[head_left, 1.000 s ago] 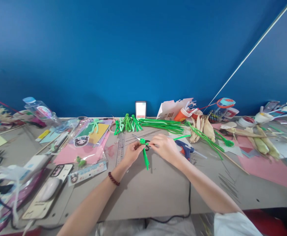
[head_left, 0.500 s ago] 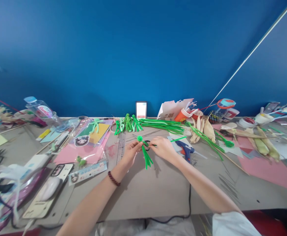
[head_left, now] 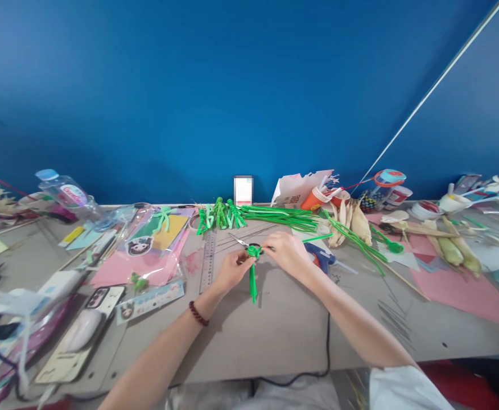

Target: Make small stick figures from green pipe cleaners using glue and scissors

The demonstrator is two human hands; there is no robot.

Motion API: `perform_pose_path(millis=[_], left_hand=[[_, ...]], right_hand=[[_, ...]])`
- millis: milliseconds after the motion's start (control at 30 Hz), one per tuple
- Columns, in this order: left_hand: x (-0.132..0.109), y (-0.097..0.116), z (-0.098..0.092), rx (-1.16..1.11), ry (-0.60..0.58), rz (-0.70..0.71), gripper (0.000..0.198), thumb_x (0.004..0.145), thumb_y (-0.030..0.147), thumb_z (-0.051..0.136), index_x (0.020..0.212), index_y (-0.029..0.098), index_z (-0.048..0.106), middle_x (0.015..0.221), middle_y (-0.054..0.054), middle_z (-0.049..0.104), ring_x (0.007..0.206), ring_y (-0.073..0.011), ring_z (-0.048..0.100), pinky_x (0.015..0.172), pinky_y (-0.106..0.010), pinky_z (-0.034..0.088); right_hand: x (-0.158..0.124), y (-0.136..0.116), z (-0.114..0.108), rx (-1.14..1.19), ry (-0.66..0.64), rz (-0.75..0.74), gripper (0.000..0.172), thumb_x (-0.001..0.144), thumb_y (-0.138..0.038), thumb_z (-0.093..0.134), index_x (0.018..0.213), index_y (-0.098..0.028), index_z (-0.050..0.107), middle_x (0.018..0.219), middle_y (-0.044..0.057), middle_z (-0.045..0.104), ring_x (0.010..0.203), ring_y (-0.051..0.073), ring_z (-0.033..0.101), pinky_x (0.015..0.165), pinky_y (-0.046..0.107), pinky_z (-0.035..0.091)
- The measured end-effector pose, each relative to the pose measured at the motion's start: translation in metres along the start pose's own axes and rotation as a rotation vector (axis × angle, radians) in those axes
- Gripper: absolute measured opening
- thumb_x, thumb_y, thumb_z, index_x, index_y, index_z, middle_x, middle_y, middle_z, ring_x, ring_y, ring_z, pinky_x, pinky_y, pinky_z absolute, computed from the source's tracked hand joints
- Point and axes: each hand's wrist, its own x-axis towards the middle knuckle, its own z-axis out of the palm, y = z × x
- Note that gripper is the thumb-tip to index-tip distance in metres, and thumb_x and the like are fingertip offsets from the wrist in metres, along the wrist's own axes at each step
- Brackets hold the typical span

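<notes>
A bundle of green pipe cleaners (head_left: 253,282) hangs from my left hand (head_left: 234,269); its fingers pinch it just below the knotted top, and the loose ends point down. My right hand (head_left: 287,254) is closed with its fingertips on a green pipe cleaner (head_left: 318,237) beside that knot, and a straight end of it sticks out to the right beyond the hand. Just behind the bundle lie scissors (head_left: 239,241), blades toward the upper left, their handles partly hidden. Several finished-looking green pipe cleaner figures (head_left: 220,214) stand near the wall.
Long green pipe cleaners (head_left: 281,218) lie along the back. A ruler (head_left: 207,259) is left of my hands; a blue glue gun (head_left: 322,259) is right. Farther left are pink paper (head_left: 119,272) and a phone (head_left: 65,353). Dried husks (head_left: 360,225) lie right, beside cups (head_left: 315,199).
The bundle has turned so its ends hang straighter down, and its knotted top has shifted slightly right and lower. The scissors' blades now show more. Both hands keep their grip.
</notes>
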Motion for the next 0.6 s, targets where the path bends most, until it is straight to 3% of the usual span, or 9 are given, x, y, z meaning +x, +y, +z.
perform_pose_path(millis=[133, 233, 433, 600], left_hand=[[0.002, 0.004, -0.002, -0.235, 0.115, -0.081, 0.021, 0.058, 0.032, 0.076, 0.060, 0.015, 0.065, 0.059, 0.000, 0.059, 0.055, -0.0100, 0.050, 0.055, -0.023, 0.039], [0.003, 0.006, -0.005, -0.416, 0.106, -0.121, 0.022, 0.057, 0.030, 0.078, 0.059, 0.013, 0.063, 0.057, 0.001, 0.057, 0.051, -0.0071, 0.047, 0.052, -0.021, 0.036], [0.002, 0.005, -0.007, -0.602, 0.001, -0.155, 0.018, 0.061, 0.026, 0.076, 0.064, 0.013, 0.064, 0.060, 0.001, 0.060, 0.054, -0.0074, 0.050, 0.054, -0.021, 0.035], [-0.004, 0.014, -0.007, -0.428, -0.172, -0.119, 0.018, 0.065, 0.030, 0.074, 0.065, 0.013, 0.066, 0.061, -0.002, 0.062, 0.055, -0.0099, 0.050, 0.056, -0.023, 0.036]], right_hand=[[-0.005, -0.012, -0.001, 0.001, -0.048, -0.006, 0.014, 0.083, -0.022, 0.058, 0.076, -0.023, 0.071, 0.079, 0.000, 0.069, 0.079, 0.016, 0.059, 0.064, 0.024, 0.036], [-0.006, -0.015, 0.001, -0.031, -0.119, -0.012, 0.016, 0.084, -0.025, 0.056, 0.079, -0.023, 0.071, 0.080, 0.001, 0.070, 0.082, 0.016, 0.058, 0.065, 0.024, 0.036], [-0.001, -0.006, 0.004, -0.086, -0.196, 0.042, 0.019, 0.085, -0.024, 0.053, 0.083, -0.025, 0.071, 0.086, 0.000, 0.070, 0.087, 0.017, 0.059, 0.068, 0.024, 0.037], [0.004, 0.003, 0.003, -0.074, -0.179, 0.087, 0.017, 0.083, -0.024, 0.055, 0.085, -0.027, 0.072, 0.088, 0.000, 0.071, 0.086, 0.018, 0.060, 0.069, 0.025, 0.038]])
